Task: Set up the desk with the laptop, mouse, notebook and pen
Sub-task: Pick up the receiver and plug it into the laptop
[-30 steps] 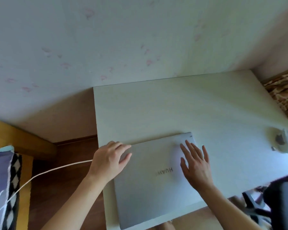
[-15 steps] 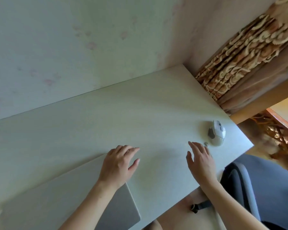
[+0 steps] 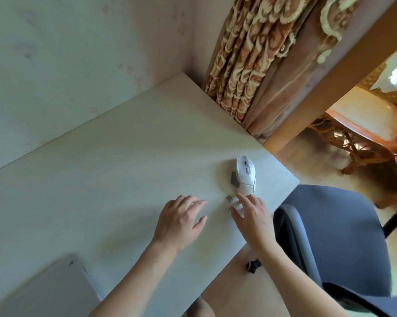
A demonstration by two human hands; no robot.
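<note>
Neither hand grips anything: the right hand (image 3: 250, 215) hovers with fingers spread, its fingertips just short of the rear of the white mouse (image 3: 244, 176), and the left hand (image 3: 181, 221) hangs open over the bare desk (image 3: 101, 179) beside it. A tiny USB dongle (image 3: 229, 198) lies between the two hands, close to the right fingertips. The mouse sits near the desk's right corner, so a careless sweep could knock it or the dongle off the edge toward the chair (image 3: 330, 236). The closed laptop (image 3: 44, 291) lies at the near left, overhanging the front edge, where a bump could tip it.
</note>
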